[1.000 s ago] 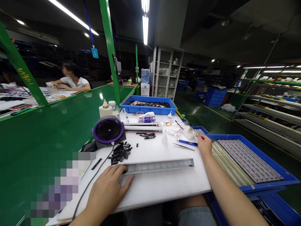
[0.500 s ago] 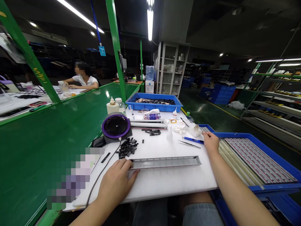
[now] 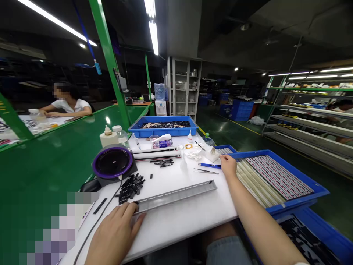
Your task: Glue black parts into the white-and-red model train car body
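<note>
- Since the earlier frame the long grey metal channel has swung on the white worktop: its far end now angles away to the right, while the camera view has also shifted leftward.
- Nearest, the left hand lies flat and open, its fingertips pressing the channel's near end, apparently to pin it down; it closes on nothing.
- Just beyond that end sits a heap of small black plastic clips, within easy reach of the channel.
- Behind the heap, a round black device with a purple ring trails its cable past the left hand.
- Right of the channel's far end, the right hand reaches to the edge of the blue plastic tray of long striped strips; whether its fingers pinch anything cannot be told.
- Beside that hand lie metal tweezers and a blue pen.
- Farther back stands a blue bin of dark parts.
- Far left of the channel, another person sits at a green bench.
</note>
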The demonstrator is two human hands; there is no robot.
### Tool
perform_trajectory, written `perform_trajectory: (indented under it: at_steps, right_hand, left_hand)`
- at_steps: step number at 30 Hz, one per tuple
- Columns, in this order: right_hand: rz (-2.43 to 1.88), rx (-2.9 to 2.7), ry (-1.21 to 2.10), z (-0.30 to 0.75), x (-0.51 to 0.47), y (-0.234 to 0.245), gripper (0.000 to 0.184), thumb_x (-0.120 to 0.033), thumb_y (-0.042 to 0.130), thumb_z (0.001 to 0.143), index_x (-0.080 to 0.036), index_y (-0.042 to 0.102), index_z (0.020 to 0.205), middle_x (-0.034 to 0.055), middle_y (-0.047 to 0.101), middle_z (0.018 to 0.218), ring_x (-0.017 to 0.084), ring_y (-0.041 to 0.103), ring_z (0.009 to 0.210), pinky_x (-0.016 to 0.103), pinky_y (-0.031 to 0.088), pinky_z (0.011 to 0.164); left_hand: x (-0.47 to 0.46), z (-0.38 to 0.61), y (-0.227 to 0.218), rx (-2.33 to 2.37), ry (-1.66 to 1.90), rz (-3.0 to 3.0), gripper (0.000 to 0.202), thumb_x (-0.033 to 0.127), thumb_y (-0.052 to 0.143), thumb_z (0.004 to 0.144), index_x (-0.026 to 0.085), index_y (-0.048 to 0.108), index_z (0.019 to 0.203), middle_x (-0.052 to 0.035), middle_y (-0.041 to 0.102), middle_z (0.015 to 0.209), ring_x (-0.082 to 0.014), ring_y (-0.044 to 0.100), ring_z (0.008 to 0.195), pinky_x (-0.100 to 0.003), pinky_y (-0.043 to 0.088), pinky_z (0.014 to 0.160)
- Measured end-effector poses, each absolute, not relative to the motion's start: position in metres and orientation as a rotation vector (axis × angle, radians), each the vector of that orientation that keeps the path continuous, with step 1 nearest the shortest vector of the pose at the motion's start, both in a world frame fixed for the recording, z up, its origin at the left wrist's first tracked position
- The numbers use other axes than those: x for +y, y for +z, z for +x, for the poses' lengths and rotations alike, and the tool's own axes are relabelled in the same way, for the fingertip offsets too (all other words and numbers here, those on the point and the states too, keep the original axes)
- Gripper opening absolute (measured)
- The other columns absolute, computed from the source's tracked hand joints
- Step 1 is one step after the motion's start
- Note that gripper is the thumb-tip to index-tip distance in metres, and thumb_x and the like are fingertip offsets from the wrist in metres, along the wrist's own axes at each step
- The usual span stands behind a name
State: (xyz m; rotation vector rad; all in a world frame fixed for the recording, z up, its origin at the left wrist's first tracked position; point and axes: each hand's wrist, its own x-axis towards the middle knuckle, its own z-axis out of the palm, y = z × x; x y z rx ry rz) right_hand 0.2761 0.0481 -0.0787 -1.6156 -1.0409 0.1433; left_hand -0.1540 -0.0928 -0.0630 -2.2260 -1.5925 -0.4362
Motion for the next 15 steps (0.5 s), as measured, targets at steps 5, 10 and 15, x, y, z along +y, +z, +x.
perform_trajectory:
  at_steps: [5,10,15]
  right_hand:
    - [-1.582,-1.031,0.168,0.274,0.048,-0.077,0.034,-0.047,0.050,0.079,-0.018,0.062,0.065,0.0034,0.060,0.060,0.022,0.053,0.061,0.028,0.036,0.058]
    - [-1.548,-1.019,0.203,0.271,0.048,-0.074,0.033,-0.046,0.049,0.078,-0.019,0.059,0.063,0.0036,0.062,0.062,0.021,0.053,0.061,0.028,0.034,0.057]
    - [-1.557,-1.007,0.223,0.271,0.049,-0.072,0.031,-0.044,0.048,0.078,-0.020,0.059,0.063,0.0039,0.063,0.063,0.022,0.054,0.062,0.027,0.034,0.057]
  left_hand:
    - [-0.093,-0.162,-0.054,-1.568,-0.286,-2.244,0.038,0.047,0.043,0.089,0.020,0.062,0.107,-0.0107,0.070,0.096,-0.0278,0.067,0.081,-0.044,0.053,0.074]
    - [-0.084,-0.177,-0.021,-1.362,-0.259,-2.239,0.035,0.042,0.050,0.084,0.025,0.065,0.111,-0.0122,0.061,0.128,-0.0310,0.066,0.099,-0.045,0.055,0.078]
    - [-0.083,-0.151,0.034,-1.110,-0.358,-2.444,0.019,0.039,0.053,0.086,0.037,0.069,0.095,0.0036,0.067,0.121,-0.0256,0.065,0.104,-0.039,0.054,0.085]
